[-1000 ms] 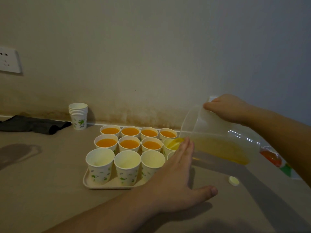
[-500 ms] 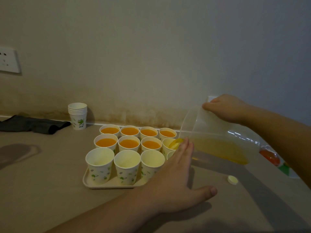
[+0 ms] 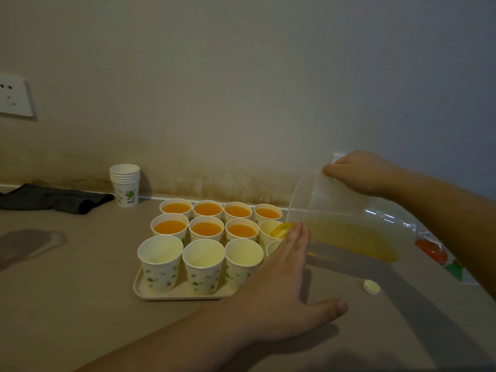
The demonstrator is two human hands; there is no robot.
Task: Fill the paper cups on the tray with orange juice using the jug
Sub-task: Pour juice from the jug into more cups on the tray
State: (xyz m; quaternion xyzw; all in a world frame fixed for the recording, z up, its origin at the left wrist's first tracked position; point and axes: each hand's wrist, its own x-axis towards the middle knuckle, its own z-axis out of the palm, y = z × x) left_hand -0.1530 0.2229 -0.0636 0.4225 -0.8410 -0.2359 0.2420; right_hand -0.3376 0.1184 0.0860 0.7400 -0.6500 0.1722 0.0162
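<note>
A: Where's the jug (image 3: 346, 224)?
B: Tipped over the tray (image 3: 150, 292) on the desk (image 3: 67, 304), spout at a cup (image 3: 269, 228) in the middle row. The right hand (image 3: 362, 173) has its grip curled around the rim end.
A: The left hand (image 3: 284, 285)?
B: Flat, fingers straight, beside the tray, holding nothing.

Your flat left hand (image 3: 279, 280) blocks the beige tray's (image 3: 161, 294) right edge, and the tilted clear plastic jug (image 3: 346, 224) crowds that side above it. Open countertop (image 3: 67, 304) lies left and in front of the tray. A stack of white paper cups (image 3: 125, 183) and a dark folded cloth (image 3: 51, 197) sit along the back-left wall.
</note>
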